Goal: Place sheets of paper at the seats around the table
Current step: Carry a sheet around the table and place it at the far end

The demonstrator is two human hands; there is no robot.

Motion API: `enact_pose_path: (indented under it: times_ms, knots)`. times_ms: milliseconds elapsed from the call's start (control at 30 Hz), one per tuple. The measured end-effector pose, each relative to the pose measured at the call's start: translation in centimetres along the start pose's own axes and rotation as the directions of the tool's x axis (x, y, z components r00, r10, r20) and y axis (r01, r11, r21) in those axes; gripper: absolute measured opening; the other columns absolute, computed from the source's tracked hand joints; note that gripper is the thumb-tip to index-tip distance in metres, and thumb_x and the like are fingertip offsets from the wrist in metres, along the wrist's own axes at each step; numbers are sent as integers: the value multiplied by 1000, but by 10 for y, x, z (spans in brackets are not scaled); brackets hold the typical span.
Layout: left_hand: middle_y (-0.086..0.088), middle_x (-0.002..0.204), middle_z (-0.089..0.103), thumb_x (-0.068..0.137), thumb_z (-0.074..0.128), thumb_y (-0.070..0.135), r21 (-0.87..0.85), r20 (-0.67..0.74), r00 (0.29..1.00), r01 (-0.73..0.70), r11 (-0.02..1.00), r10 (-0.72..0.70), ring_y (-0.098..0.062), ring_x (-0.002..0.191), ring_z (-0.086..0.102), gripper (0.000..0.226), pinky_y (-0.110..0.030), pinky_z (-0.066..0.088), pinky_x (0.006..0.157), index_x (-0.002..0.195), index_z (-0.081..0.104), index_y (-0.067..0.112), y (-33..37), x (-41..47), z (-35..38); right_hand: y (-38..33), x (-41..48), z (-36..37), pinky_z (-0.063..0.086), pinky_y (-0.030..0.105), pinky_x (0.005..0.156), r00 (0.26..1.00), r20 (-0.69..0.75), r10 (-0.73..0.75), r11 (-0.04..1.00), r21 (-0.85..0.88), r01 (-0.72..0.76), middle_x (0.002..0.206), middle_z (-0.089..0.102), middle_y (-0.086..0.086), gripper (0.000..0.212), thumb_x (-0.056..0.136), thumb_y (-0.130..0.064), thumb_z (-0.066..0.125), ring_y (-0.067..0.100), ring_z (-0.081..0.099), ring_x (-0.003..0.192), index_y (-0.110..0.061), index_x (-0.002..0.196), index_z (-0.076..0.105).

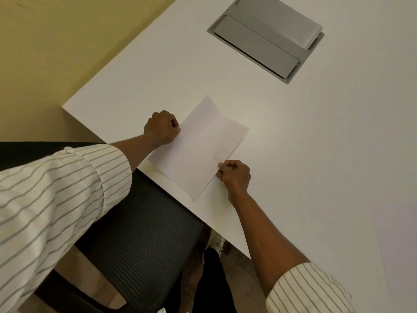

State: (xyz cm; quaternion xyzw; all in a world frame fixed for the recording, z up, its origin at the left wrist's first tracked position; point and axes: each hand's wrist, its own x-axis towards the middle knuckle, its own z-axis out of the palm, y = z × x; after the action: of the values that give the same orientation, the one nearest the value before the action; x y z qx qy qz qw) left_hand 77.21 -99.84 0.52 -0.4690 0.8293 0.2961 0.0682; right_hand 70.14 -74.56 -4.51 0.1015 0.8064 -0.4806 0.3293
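Note:
A white sheet of paper lies on the white table, close to its near edge and in front of a black mesh chair. My left hand pinches the sheet's left edge. My right hand pinches its right edge near the lower corner. The sheet's far corner curls up slightly. Another sheet lies at the right border of the view, partly cut off.
A grey cable hatch is set into the tabletop at the back. The table's corner lies to the left, with yellowish floor beyond it. A shoe shows under the table edge beside the chair.

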Motion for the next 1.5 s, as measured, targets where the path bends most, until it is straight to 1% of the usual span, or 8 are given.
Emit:
enact_pose_path:
  times_ms: [167, 433, 567, 800, 933, 1233, 1333, 1500]
  knots:
    - [-8, 108, 77, 91, 77, 26, 26, 15, 1000, -7, 1000, 7, -35, 102, 72, 7, -39, 58, 85, 90, 76, 19, -2, 15, 2, 2, 7, 14, 66, 46, 86, 996, -90, -19, 996, -94, 11, 81, 79, -4, 9, 92, -25, 82, 17, 79, 71, -25, 92, 73]
    - [-11, 114, 74, 89, 77, 27, 81, 36, 999, -3, 997, 0, -37, 105, 71, 16, -36, 52, 83, 101, 76, 16, -1, 26, 11, 0, 9, 23, 60, 41, 87, 986, -157, -53, 971, -238, 14, 95, 77, -5, 16, 88, -37, 78, 25, 78, 89, -33, 97, 65]
    - [-12, 117, 70, 85, 77, 30, 143, 45, 999, 12, 990, -19, -38, 106, 70, 23, -40, 54, 89, 104, 74, 17, -2, 30, 12, -2, 9, 25, 48, 36, 82, 983, -177, -54, 956, -292, 0, 98, 77, 0, 24, 91, -38, 74, 26, 73, 95, -32, 108, 59]
    - [-16, 114, 74, 88, 78, 27, 241, 3, 1000, 5, 971, -6, -39, 107, 71, 30, -41, 53, 92, 110, 72, 8, 2, 29, 14, -6, 11, 27, 51, 40, 90, 985, -165, -53, 927, -374, -12, 105, 66, 0, 30, 96, -33, 71, 26, 60, 94, -23, 120, 56]
    - [-16, 115, 74, 88, 80, 29, 256, 10, 1000, 12, 967, -15, -40, 108, 71, 32, -42, 55, 94, 111, 73, 8, 4, 28, 12, -3, 11, 28, 51, 38, 85, 986, -155, -64, 930, -369, 2, 103, 75, 6, 29, 95, -35, 70, 30, 70, 98, -25, 117, 53]
    - [-16, 116, 72, 89, 73, 22, 308, 2, 1000, 10, 951, -11, -40, 109, 70, 25, -41, 52, 96, 110, 71, 9, 13, 17, 6, -2, -1, 19, 57, 44, 92, 987, -151, -46, 939, -343, -9, 103, 74, 6, 31, 96, -45, 67, 31, 74, 96, -27, 116, 51]
    - [-16, 116, 71, 89, 72, 19, 319, 10, 1000, -5, 948, 2, -40, 109, 70, 16, -38, 50, 85, 99, 65, 10, 25, 5, -1, 1, -13, 4, 58, 44, 94, 985, -174, -22, 944, -329, -37, 104, 74, 3, 27, 96, -46, 68, 29, 73, 97, -29, 114, 56]
    - [-18, 133, 64, 92, 78, 39, 339, 215, 976, -119, 933, 47, -41, 123, 65, 50, -43, 52, 93, 128, 64, 7, 55, -26, -3, 15, -39, -38, 64, 48, 87, 988, -153, -31, 949, -314, -19, 91, 78, -8, 14, 90, -45, 74, 22, 78, 86, -33, 87, 69]
